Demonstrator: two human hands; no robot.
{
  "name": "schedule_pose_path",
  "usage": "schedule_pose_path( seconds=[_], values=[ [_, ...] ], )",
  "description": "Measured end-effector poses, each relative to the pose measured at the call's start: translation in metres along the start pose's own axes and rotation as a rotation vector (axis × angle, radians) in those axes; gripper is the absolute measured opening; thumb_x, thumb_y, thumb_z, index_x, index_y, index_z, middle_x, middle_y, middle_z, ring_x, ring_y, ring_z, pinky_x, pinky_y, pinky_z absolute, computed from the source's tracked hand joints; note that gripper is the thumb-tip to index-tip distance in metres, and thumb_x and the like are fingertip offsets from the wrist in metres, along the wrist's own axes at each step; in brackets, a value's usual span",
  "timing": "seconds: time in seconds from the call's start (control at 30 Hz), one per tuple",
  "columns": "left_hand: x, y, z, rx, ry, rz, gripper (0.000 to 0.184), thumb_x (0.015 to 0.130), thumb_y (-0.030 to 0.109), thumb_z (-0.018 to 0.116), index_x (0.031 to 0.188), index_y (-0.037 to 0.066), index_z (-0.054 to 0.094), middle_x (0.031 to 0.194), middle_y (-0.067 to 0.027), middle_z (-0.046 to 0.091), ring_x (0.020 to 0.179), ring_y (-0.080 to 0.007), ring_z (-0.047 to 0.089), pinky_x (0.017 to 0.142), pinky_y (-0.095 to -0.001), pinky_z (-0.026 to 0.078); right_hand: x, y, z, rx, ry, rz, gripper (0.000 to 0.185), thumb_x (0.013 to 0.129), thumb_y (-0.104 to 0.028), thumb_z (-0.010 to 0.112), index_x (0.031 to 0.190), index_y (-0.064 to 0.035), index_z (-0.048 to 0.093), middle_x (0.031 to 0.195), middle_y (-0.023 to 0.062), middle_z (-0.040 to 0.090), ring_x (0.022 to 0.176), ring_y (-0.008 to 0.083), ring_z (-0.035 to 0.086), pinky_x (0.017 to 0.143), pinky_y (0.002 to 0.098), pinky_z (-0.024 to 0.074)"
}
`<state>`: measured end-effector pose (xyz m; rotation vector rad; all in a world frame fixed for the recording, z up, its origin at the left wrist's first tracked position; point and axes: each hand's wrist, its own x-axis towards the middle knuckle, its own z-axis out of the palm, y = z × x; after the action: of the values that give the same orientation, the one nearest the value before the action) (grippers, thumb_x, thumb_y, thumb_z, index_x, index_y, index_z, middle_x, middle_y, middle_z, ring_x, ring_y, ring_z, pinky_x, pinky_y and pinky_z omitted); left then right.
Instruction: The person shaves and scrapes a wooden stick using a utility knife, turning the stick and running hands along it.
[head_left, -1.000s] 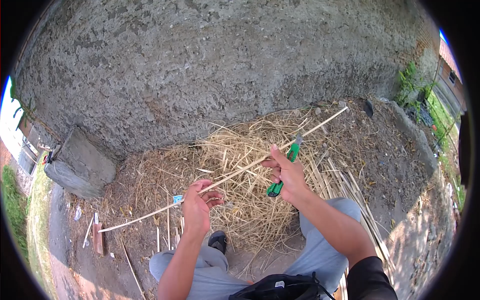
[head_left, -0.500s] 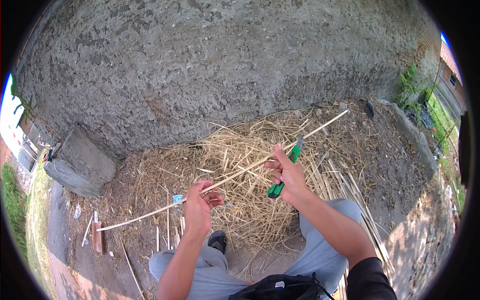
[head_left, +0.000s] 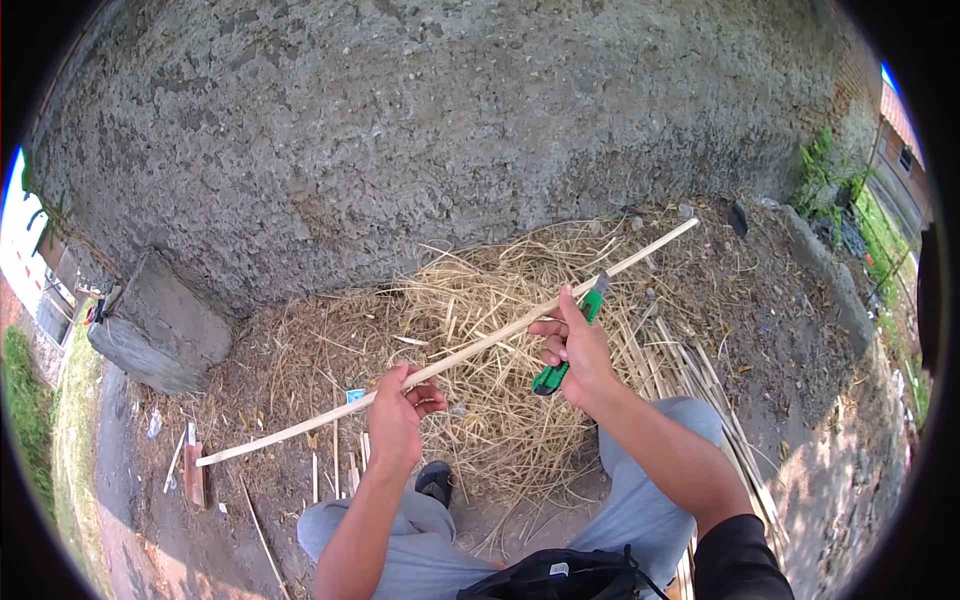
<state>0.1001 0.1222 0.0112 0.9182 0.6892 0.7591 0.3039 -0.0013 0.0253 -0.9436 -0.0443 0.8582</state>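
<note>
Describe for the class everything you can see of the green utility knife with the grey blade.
The green, plastic-looking utility knife is long and slim, with dark detail at its lower end and a grey, metal-looking blade out at the top. It slants up and to the right, held in the bare right hand, which hides its middle. The blade's tip overlaps the long, pale, wood-like strip in view; whether they touch is unclear.

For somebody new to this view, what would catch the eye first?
Probably the bright green metal-bladed knife in the right hand, then the long pale wooden strip slanting through this and the left hand. Beneath it spreads a tangled heap of pale wood shavings, before the rough grey wall.
</note>
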Motion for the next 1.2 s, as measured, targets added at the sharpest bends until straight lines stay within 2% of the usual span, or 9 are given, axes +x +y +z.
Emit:
schedule_pose_path(
  seconds=[0.43, 0.53, 0.6, 0.67, 0.7, 0.8, 0.97, 1.13, 1.2],
  values=[
    [0.0, -0.002, -0.001, 0.043, -0.039, 0.052, 0.02, 0.095, 0.024, 0.054, 0.097, 0.004, 0.053, 0.085, -0.0113, 0.06, 0.072, -0.0219, 0.062, 0.065, -0.0364, 0.053, 0.002, 0.001, -0.002, 0.03, 0.016, 0.009, 0.026, 0.092, -0.03, 0.068, 0.095, -0.0055, 0.059, 0.078, 0.0067, 0.06, 0.048, 0.0049, 0.035, 0.045, 0.0237, 0.0332],
    [0.0, -0.001, 0.001, 0.054, -0.071, 0.032, 0.028, 0.097, 0.029, 0.059, 0.098, 0.001, 0.056, 0.088, -0.0108, 0.059, 0.07, -0.0187, 0.063, 0.061, -0.0338, 0.055, 0.007, -0.002, -0.004, 0.024, 0.047, -0.008, 0.022, 0.092, -0.025, 0.068, 0.093, -0.0042, 0.062, 0.079, 0.0054, 0.058, 0.049, 0.0052, 0.035, 0.046, 0.0239, 0.0333],
    [-0.001, -0.001, 0.001, 0.004, -0.127, -0.062, 0.039, 0.098, 0.037, 0.058, 0.109, 0.0, 0.054, 0.095, -0.0113, 0.06, 0.074, -0.0183, 0.064, 0.062, -0.0336, 0.056, 0.01, -0.005, -0.007, 0.008, 0.06, -0.024, 0.02, 0.093, -0.023, 0.067, 0.092, -0.0038, 0.063, 0.079, 0.0043, 0.057, 0.05, 0.0053, 0.035, 0.047, 0.0241, 0.0336],
    [0.001, -0.007, -0.001, -0.023, -0.188, -0.074, 0.041, 0.098, 0.04, 0.056, 0.116, 0.003, 0.051, 0.099, -0.0102, 0.06, 0.078, -0.019, 0.064, 0.065, -0.0339, 0.056, 0.013, -0.006, -0.009, 0.068, 0.11, -0.034, 0.017, 0.096, -0.024, 0.062, 0.087, -0.0087, 0.06, 0.073, -0.0017, 0.049, 0.05, 0.0046, 0.033, 0.048, 0.0221, 0.0316],
    [0.0, -0.008, -0.001, -0.048, -0.243, -0.089, 0.044, 0.099, 0.042, 0.053, 0.123, 0.005, 0.049, 0.104, -0.0092, 0.059, 0.082, -0.0196, 0.064, 0.067, -0.0341, 0.056, 0.015, -0.009, -0.008, 0.086, 0.156, -0.057, 0.015, 0.096, -0.023, 0.061, 0.092, -0.0084, 0.06, 0.07, -0.0031, 0.045, 0.05, 0.005, 0.033, 0.049, 0.0222, 0.0318],
    [-0.002, -0.007, 0.004, -0.033, -0.271, -0.076, 0.047, 0.099, 0.039, 0.054, 0.129, 0.005, 0.045, 0.108, -0.0093, 0.059, 0.085, -0.0205, 0.064, 0.068, -0.0352, 0.057, 0.026, -0.022, -0.018, 0.212, 0.115, -0.101, 0.015, 0.097, -0.024, 0.06, 0.096, -0.0086, 0.059, 0.07, -0.0041, 0.045, 0.05, 0.0053, 0.033, 0.05, 0.0222, 0.0319],
    [0.004, 0.005, -0.003, -0.035, -0.187, -0.003, 0.048, 0.098, 0.032, 0.058, 0.133, 0.006, 0.04, 0.118, -0.0106, 0.057, 0.087, -0.0215, 0.065, 0.067, -0.0346, 0.058, 0.042, -0.06, -0.038, 0.288, 0.189, -0.193, 0.017, 0.098, -0.026, 0.058, 0.094, -0.0087, 0.06, 0.07, -0.0033, 0.045, 0.051, 0.007, 0.034, 0.049, 0.0239, 0.0332],
    [0.011, 0.027, -0.011, -0.06, -0.032, 0.226, 0.046, 0.098, 0.026, 0.059, 0.134, 0.006, 0.039, 0.128, -0.0134, 0.054, 0.089, -0.022, 0.065, 0.068, -0.0339, 0.058, 0.051, -0.084, -0.06, 0.242, 0.214, -0.341, 0.016, 0.097, -0.025, 0.06, 0.092, -0.0099, 0.06, 0.069, -0.0029, 0.05, 0.048, 0.0061, 0.033, 0.047, 0.0233, 0.0317],
    [0.013, 0.031, -0.01, -0.051, -0.042, 0.297, 0.047, 0.098, 0.024, 0.058, 0.136, 0.006, 0.038, 0.131, -0.0138, 0.052, 0.089, -0.0216, 0.065, 0.069, -0.0336, 0.058, 0.055, -0.087, -0.069, 0.235, 0.179, -0.347, 0.016, 0.096, -0.025, 0.062, 0.09, -0.0099, 0.061, 0.071, -0.0024, 0.053, 0.047, 0.0057, 0.033, 0.047, 0.0234, 0.0315]
  ],
)
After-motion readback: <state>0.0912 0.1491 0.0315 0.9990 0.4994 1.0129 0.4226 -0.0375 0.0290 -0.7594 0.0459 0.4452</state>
